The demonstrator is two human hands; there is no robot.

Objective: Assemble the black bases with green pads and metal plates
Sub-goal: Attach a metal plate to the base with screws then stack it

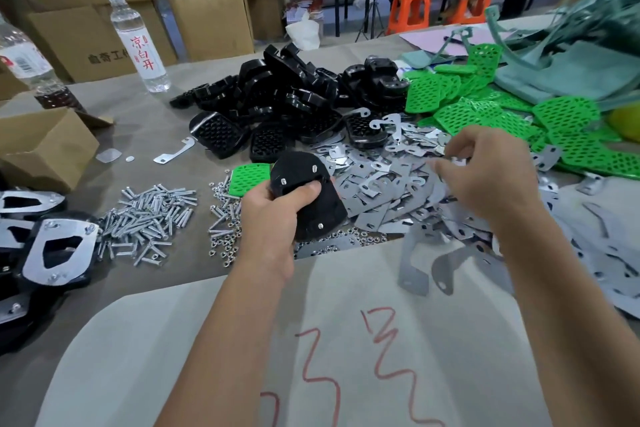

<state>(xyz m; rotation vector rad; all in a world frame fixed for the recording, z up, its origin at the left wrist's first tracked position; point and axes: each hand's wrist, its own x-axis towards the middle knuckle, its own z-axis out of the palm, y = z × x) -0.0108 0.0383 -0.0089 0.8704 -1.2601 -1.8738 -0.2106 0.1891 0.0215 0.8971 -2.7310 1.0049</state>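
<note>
Your left hand (277, 204) is gripping one black base (308, 198) at frame centre, three screw tips showing, one green pad (250, 178) just behind it. Your right hand (485, 173) is pinching into the plates (391, 184), grip contents blurred. Two bottles (138, 42) are standing upper left.
</note>
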